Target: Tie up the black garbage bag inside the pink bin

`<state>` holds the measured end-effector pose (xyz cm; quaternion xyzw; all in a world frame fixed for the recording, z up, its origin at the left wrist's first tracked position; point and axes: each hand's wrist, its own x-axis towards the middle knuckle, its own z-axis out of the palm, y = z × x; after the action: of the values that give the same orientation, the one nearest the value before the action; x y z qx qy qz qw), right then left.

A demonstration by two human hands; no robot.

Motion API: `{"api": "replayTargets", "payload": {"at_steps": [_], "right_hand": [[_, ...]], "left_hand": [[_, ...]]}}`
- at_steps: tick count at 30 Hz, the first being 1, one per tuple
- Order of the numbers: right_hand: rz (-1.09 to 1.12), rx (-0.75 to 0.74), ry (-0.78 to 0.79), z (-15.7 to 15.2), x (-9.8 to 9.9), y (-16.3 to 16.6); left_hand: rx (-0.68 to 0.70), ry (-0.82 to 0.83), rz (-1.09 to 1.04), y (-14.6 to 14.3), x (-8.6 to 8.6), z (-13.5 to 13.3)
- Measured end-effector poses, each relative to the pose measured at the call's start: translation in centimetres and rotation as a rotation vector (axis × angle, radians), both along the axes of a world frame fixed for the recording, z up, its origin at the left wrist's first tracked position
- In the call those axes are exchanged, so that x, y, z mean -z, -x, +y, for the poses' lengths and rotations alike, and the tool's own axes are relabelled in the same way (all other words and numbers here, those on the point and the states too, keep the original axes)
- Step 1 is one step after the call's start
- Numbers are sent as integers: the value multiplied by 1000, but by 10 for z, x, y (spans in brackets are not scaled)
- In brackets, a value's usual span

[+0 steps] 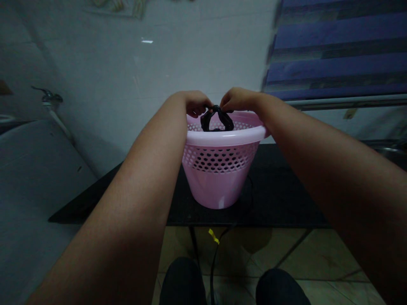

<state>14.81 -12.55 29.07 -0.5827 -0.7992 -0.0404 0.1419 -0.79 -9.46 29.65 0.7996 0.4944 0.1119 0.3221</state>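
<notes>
A pink plastic basket with a band of holes below its rim stands upright in front of me. Above its opening is a black plastic bag, its top drawn into a knot with an arch-like gap beneath. My left hand pinches one end of the knotted bag from the left. From the right, my right hand grips the other end with its fingertips. Both forearms reach over the basket's sides. Dark material shows through the basket's holes; most of its inside is hidden.
The basket rests on a black bench top. A dark cable with a yellow tag hangs down the front edge. At left are a wall tap and a large grey surface. A blue striped blind hangs at upper right.
</notes>
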Motion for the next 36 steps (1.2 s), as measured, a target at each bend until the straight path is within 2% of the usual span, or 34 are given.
{"api": "replayTargets", "payload": {"at_steps": [4, 10, 14, 21, 28, 33, 36], "right_hand": [[-50, 8, 0, 2, 0, -1], [-55, 28, 6, 2, 0, 0], [-50, 19, -52, 0, 0, 2], [-63, -7, -86, 1, 0, 3], [-90, 16, -121, -1, -1, 4], [-135, 12, -87, 0, -1, 5], [-158, 14, -70, 2, 0, 6]], "left_hand": [[-81, 47, -107, -3, 3, -6], [-13, 4, -18, -2, 3, -7], [41, -22, 38, 0, 3, -6], [20, -62, 36, -1, 3, -4], [-57, 22, -37, -1, 4, -3], [-21, -21, 40, -2, 3, -3], [-14, 13, 2, -2, 3, -3]]}}
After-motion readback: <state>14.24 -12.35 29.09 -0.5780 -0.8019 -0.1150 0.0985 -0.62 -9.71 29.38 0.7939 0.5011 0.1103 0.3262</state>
